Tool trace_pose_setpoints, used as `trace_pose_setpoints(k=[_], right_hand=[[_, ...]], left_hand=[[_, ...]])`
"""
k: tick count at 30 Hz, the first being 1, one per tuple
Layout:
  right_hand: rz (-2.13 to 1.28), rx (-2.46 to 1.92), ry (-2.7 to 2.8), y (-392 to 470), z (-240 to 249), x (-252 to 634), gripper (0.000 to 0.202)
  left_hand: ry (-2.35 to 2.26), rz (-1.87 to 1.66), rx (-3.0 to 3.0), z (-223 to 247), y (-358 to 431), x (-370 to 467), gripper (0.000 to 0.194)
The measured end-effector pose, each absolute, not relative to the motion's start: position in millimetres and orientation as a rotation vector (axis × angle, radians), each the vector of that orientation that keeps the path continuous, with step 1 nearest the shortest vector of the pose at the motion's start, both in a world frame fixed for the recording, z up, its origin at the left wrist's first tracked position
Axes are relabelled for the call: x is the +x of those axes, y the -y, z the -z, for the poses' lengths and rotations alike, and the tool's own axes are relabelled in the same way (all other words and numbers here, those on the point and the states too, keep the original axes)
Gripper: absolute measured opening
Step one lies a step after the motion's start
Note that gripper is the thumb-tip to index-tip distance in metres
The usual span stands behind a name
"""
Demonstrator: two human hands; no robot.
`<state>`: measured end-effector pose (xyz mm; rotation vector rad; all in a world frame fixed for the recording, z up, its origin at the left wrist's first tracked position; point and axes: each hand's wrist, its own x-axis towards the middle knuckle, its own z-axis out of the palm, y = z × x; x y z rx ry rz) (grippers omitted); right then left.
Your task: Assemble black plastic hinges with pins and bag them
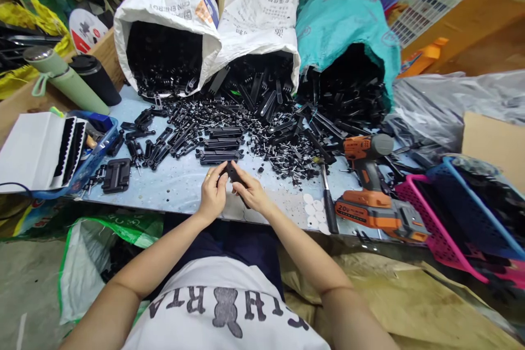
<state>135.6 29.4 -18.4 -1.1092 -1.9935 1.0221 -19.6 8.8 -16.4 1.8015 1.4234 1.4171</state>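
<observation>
1. Left side of the frame: a blue basket (107,145) can be seen on the counter (172,191), with a flat black plate (116,175) lying just beside it.
2. Lower middle, left of centre: the left hand (213,191) is angled up and inward, wrist low, forearm coming in from the lower left. The black part is pinched at its upper end between thumb and fingertips, fingers bent, not spread.
3. Just above the hands, a small stack of long black pieces (222,145) is lined up crosswise on the counter.
4. Near the middle of the frame, the black part (232,173) is held between the two hands, over the front edge of the counter. Looks like hard plastic, so probably light, stiff and a bit slick; not very fragile, though thin bits might snap if forced. Best gripped by the long sides near the ends, tbh. Its finer shape is hidden by the fingers.
5. Right of that, the right hand (251,195) is mirrored, forearm from the lower right, with the part pinched between bent fingers and thumb.
6. Further right, a black-handled tool (330,211) and an orange drill (369,197) are laid down, untouched.
</observation>
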Motion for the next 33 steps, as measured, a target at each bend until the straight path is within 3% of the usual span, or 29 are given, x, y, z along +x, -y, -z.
trace_pose_setpoints(k=[4, 7, 12, 15, 20, 23, 26, 29, 33], right_hand=[[-0.421, -1.613, 2.038, -89.3, 7.3, 179.3, 0.044], [0.086, -1.941, 1.986, -149.4, -7.7, 215.7, 0.04], [0.191, -2.37, 2.117, -216.7, -34.6, 246.7, 0.036], [0.188, -2.36, 2.237, -223.7, -39.7, 251.5, 0.034], [0.206, -1.855, 2.834, -205.5, -24.5, 254.5, 0.039], [0.267, -1.542, 2.889, -191.3, -20.0, 262.2, 0.027], [0.072, -1.392, 2.369, -167.8, -25.8, 264.8, 0.023], [-0.236, -1.218, 1.695, -125.4, -30.6, 245.4, 0.043], [-0.503, -1.156, 1.529, -59.8, -24.6, 202.8, 0.052]], left_hand=[[-1.599, -0.959, 2.141, 27.2, -9.4, -28.1, 0.057], [-1.323, -0.432, 2.62, 26.2, -23.3, -29.5, 0.049], [-1.247, -0.069, 2.823, 18.7, -39.5, -27.7, 0.041], [-1.366, -0.006, 2.785, 15.0, -34.5, -31.2, 0.04], [-1.444, -0.03, 2.73, 15.2, -26.1, -34.4, 0.044], [-1.454, -0.046, 2.665, 18.7, -24.2, -33.4, 0.041], [-1.423, -0.252, 2.438, 18.7, -24.3, -32.4, 0.043], [-1.304, -0.759, 1.889, 12.4, -30.0, -26.9, 0.058], [-1.066, -0.998, 1.044, 3.7, -41.1, -8.8, 0.056]])
